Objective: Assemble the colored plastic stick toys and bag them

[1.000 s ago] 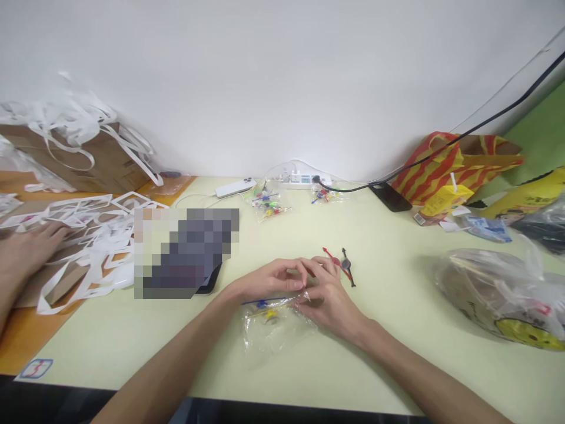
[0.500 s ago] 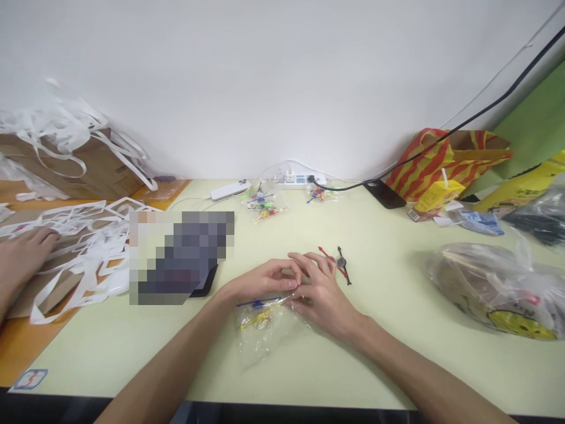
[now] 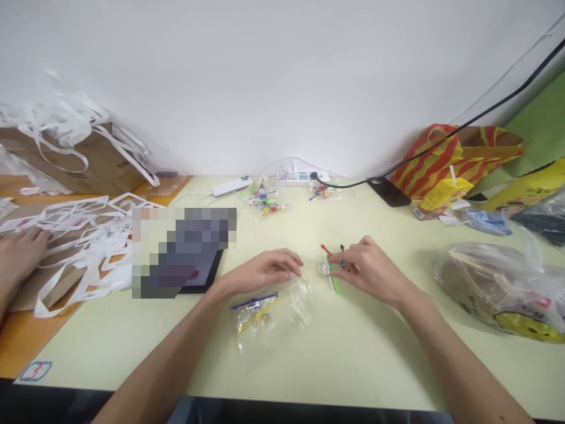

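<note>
Now the right hand [image 3: 368,268] pinches a green stick piece [image 3: 335,281] with a small white disc at its upper end, fingertips closed narrowly on it just above the desk [image 3: 379,347]. Its long axis runs from the far left, by the disc, down toward the near right, so the free green tip points toward the person. Just behind the fingers lie a red stick [image 3: 325,249] and a black stick [image 3: 342,248], both pointing away toward the wall.

The left hand [image 3: 265,272] rests curled and loosely closed on the upper edge of a clear plastic bag [image 3: 269,315], which lies flat on the desk between the forearms. Inside the bag a blue stick [image 3: 255,302] and a yellow stick [image 3: 258,313] lie slanted, low at the left and rising to the right. The two hands are near each other but apart.
</note>
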`<state>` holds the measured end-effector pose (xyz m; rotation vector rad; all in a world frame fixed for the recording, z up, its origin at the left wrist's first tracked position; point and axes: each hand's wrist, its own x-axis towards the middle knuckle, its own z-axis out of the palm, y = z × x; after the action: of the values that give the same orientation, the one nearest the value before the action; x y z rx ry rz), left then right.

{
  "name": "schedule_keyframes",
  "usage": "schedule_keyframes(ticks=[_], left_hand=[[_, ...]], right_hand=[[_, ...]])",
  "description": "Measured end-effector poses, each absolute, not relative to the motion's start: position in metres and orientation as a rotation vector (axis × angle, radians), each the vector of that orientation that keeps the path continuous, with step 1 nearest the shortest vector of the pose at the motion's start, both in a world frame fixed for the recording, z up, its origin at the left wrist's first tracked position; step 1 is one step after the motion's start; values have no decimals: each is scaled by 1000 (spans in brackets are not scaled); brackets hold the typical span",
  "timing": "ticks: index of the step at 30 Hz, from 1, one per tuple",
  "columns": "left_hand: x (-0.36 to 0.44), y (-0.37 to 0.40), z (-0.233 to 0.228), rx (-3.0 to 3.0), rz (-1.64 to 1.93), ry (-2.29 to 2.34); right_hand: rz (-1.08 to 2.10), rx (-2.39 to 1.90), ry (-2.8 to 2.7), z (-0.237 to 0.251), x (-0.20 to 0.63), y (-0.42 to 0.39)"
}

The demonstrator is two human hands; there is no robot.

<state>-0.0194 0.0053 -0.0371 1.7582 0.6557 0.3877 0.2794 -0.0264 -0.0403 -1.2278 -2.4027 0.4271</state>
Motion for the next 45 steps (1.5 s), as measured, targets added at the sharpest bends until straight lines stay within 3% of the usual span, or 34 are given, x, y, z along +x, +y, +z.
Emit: schedule_keyframes(ticks=[7,15,26,35,45], left_hand=[[-14,-1,-34,1915,350,651],[-17,-3,-32,1858,241,618],[-24,8,-35,1767,247,511],[-20,5,-36,1735,258,481],[-18,6,-42,1735,303,460]], right_hand=[[335,-1225,-2501,-49,260,-30],[539,-1181,-2317,-49,250,-36],[1438,-1008,-2026,-29,257,-42],[1240,-967,-2234,-35,246,-45],[1275,-687,-2230,-47,225,-54]])
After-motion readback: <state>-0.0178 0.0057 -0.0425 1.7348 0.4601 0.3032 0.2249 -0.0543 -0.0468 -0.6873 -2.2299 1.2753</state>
